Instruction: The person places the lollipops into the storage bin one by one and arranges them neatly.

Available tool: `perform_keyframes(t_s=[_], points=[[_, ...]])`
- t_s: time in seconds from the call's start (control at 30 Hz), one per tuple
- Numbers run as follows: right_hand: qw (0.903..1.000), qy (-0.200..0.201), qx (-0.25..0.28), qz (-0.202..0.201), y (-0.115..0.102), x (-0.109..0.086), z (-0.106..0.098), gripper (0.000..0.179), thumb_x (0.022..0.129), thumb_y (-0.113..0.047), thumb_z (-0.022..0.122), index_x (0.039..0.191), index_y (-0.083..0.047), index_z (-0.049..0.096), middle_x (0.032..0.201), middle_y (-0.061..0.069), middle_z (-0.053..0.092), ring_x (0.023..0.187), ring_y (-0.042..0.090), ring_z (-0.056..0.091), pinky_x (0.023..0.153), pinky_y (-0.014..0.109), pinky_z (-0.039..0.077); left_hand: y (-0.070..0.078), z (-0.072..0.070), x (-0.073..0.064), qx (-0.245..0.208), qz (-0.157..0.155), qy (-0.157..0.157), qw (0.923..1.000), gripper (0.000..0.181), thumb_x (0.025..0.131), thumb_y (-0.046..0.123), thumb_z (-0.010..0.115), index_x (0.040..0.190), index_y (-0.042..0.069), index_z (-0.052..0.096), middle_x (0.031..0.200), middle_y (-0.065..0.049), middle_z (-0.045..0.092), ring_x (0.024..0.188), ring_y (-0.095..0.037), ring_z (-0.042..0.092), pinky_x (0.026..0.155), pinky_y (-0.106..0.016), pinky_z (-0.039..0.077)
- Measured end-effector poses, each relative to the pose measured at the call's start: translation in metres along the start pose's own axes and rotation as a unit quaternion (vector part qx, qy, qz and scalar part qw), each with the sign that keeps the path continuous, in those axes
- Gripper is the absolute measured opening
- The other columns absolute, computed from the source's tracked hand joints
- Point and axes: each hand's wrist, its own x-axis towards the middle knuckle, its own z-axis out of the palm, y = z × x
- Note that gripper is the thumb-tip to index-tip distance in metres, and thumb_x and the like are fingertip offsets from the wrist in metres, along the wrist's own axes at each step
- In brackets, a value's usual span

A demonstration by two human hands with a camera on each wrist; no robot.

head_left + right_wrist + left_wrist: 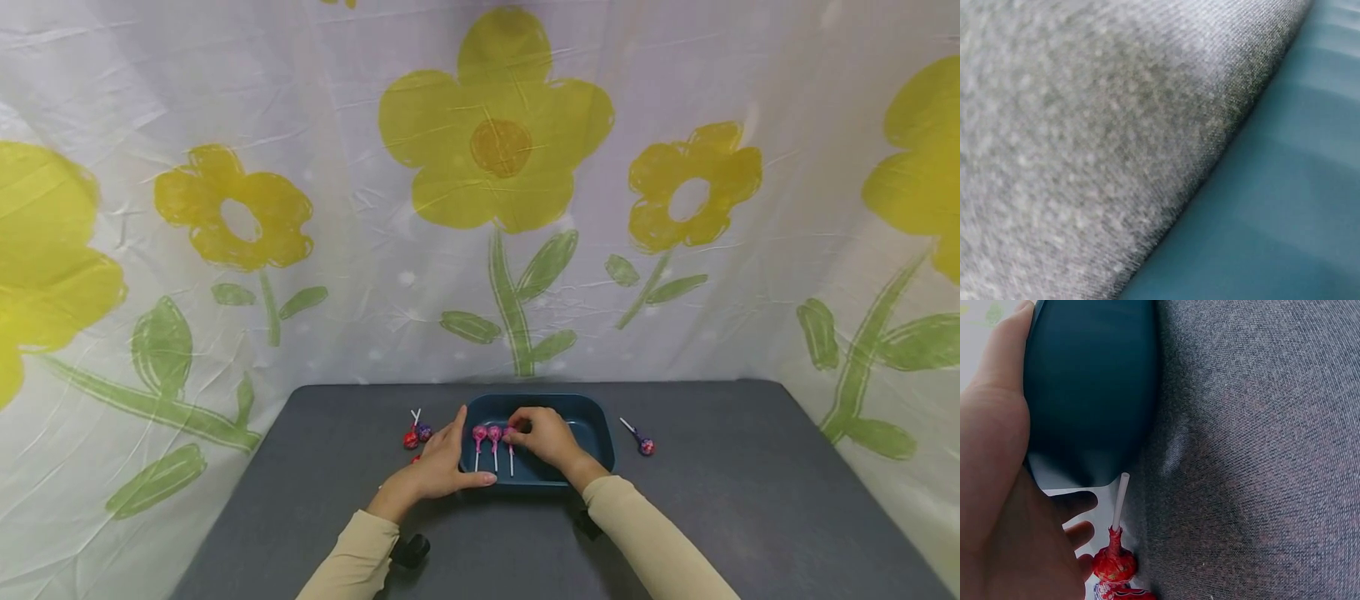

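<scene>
In the head view, a dark blue tray (577,408) holds three pink-wrapped lollipops in a row, white sticks pointing towards me. My right hand (551,437) reaches over the tray and pinches the rightmost lollipop (512,458) near its head, which the fingers partly cover. The middle lollipop (494,434) and the left lollipop (480,433) lie beside it. At the tray's front left corner is my left hand (435,471), thumb along the front rim and straight fingers along the left side. The left wrist view shows this hand (997,462) against the tray's outer wall (1091,381).
Left of the tray lie a red lollipop (410,439) and a purple one (425,432); another red lollipop (1114,562) is partly hidden by the left hand in the head view. A red and blue lollipop (646,447) lies right of the tray on the grey table (720,500).
</scene>
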Motion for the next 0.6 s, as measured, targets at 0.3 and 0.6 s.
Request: perform_keyframes(t_s=[0.3,0.6], points=[[1.0,-0.004,0.005,0.003,-0.0046,0.0018,-0.0001,0.017,0.085,-0.032,0.078,0.095,-0.018,0.074,0.083,-0.005,0.069,0.076,0.007,0.059,0.072,0.032,0.05,-0.0001,-0.0026,-0.0014,0.001,-0.004,0.002,1.0,0.125,0.079,0.066,0.071,0.16,0.013,-0.008,0.163,-0.024,0.022,0.149,-0.049,0.021,0.115,-0.068,0.024],[0.9997,0.008,0.018,0.016,-0.002,-0.0023,0.001,0.022,0.082,-0.029,0.081,0.098,-0.016,0.075,0.084,-0.003,0.069,0.078,0.01,0.06,0.071,0.031,0.049,-0.0017,0.0001,0.0,-0.002,0.007,0.0,1.0,0.125,0.079,0.067,0.069,0.16,0.011,-0.008,0.164,-0.022,0.02,0.15,-0.046,0.02,0.117,-0.065,0.023]])
